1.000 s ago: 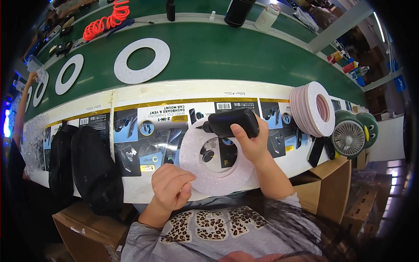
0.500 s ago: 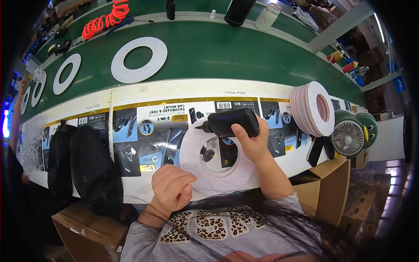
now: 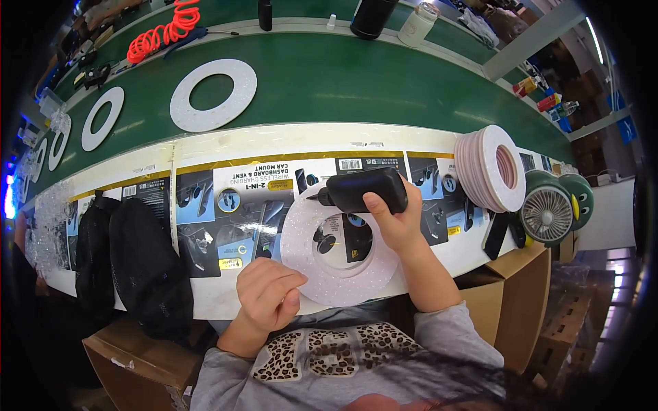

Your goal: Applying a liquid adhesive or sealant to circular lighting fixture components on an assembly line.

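Grey fabric point(image 3: 439, 335) is covering the person's torso, just nearer than the speckled white ring point(image 3: 343, 291), which is lying over printed sheets point(image 3: 205, 233) on the table point(image 3: 274, 137). By the ring's near left edge, the left hand point(image 3: 269, 294) is curling its fingers inward; whether it is pinching anything, I cannot tell. At the ring's right side, the right hand point(image 3: 399, 219) is gripping a black bottle point(image 3: 363, 192), its tapered nozzle point(image 3: 323, 196) pointing left over the ring's far part. Well left of the ring, two black cloth items point(image 3: 151, 253) are lying side by side. To its right, a green fan point(image 3: 548, 216) is standing near a tilted ring stack point(image 3: 473, 171). Beyond the ring, leftward, another flat ring point(image 3: 184, 103) is lying on a green surface point(image 3: 329, 89); farther, a red coiled hose point(image 3: 164, 33) is stretching.
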Action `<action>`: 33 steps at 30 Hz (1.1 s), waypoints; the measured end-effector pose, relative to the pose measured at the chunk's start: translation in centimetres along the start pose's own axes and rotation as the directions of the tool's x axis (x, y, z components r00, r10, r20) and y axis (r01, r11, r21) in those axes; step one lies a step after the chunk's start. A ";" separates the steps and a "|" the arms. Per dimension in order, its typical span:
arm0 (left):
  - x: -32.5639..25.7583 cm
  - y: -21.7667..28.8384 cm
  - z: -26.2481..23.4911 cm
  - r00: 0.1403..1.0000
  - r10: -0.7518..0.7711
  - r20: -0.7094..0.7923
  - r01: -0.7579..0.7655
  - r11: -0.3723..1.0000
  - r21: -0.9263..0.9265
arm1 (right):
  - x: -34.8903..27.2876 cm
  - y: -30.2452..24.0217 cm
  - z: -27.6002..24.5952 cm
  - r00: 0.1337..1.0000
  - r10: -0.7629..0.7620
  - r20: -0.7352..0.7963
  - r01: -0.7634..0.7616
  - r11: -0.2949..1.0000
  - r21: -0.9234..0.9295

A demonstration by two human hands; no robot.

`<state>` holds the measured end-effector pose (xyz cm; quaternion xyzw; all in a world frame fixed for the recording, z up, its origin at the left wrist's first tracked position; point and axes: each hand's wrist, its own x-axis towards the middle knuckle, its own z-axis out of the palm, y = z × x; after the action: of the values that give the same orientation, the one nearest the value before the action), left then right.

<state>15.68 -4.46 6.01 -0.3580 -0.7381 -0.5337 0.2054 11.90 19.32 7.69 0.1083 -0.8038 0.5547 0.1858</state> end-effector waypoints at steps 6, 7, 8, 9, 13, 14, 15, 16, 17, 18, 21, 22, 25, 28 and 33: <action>0.0 0.3 0.0 1.000 -0.030 0.007 0.030 1.000 0.007 | 0.1 0.0 -0.1 1.000 -0.001 -0.001 0.001 1.000 -0.016; 0.0 0.3 0.0 1.000 -0.031 0.002 0.031 1.000 0.003 | 0.1 0.0 -0.1 1.000 -0.001 0.000 0.001 1.000 -0.016; 0.0 0.3 -0.1 1.000 -0.031 0.002 0.031 1.000 0.004 | 0.1 0.0 -0.2 1.000 -0.003 0.005 0.003 1.000 -0.026; -0.1 0.3 -0.2 1.000 -0.012 -0.014 0.012 1.000 -0.003 | 0.1 0.0 -0.2 1.000 -0.004 0.011 0.005 0.999 -0.036; -0.4 0.7 -0.9 0.999 -0.005 -0.034 0.004 1.000 -0.026 | -0.1 0.0 -0.3 1.000 -0.006 0.007 0.006 0.999 -0.049; -0.6 0.7 -1.1 0.999 -0.002 -0.038 0.001 1.000 -0.023 | -0.2 -0.1 -0.2 0.999 0.003 -0.034 -0.003 1.000 -0.009; -0.7 0.7 -1.1 0.999 -0.005 -0.041 0.004 1.000 -0.020 | -0.4 -0.2 -0.2 0.997 0.013 -0.073 -0.011 0.999 0.031; -0.8 0.7 -1.2 0.999 0.001 -0.035 -0.001 1.000 -0.016 | -0.6 -0.5 -0.2 0.998 0.013 -0.068 -0.011 0.999 0.034; -0.9 0.7 -1.3 1.000 0.006 -0.030 -0.007 1.000 -0.013 | -0.7 -0.9 -0.5 0.996 0.028 -0.082 -0.023 0.998 0.058; -1.0 0.8 -1.3 0.999 0.002 -0.035 -0.002 1.000 -0.009 | -0.9 -1.1 -0.6 0.995 0.044 -0.095 -0.036 0.996 0.082; -1.3 0.9 -1.7 0.998 0.033 -0.059 -0.032 0.999 0.014 | -1.2 -1.1 -1.0 0.997 -0.003 -0.079 0.013 0.992 0.128; -1.5 1.0 -1.9 0.996 0.043 -0.077 -0.043 0.999 0.008 | -1.5 -1.3 -1.3 0.999 0.029 -0.023 -0.026 0.993 0.115; -1.8 1.1 -2.0 0.995 0.036 -0.093 -0.036 0.999 0.000 | -1.3 -2.2 -0.9 0.996 0.031 0.083 -0.044 0.986 0.159; -1.7 0.7 -1.6 0.996 0.008 -0.088 -0.010 1.000 -0.023 | -1.2 -1.6 -0.6 0.985 -0.014 0.174 -0.002 0.995 0.095; -1.3 0.5 -1.8 0.992 0.094 -0.083 -0.097 0.995 -0.036 | -0.8 -1.9 -0.2 0.969 -0.062 0.237 0.049 0.997 0.058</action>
<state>16.75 -6.46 6.01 -0.3750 -0.7003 -0.5521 0.2533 13.37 18.82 9.01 0.2015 -0.8023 0.5528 0.1002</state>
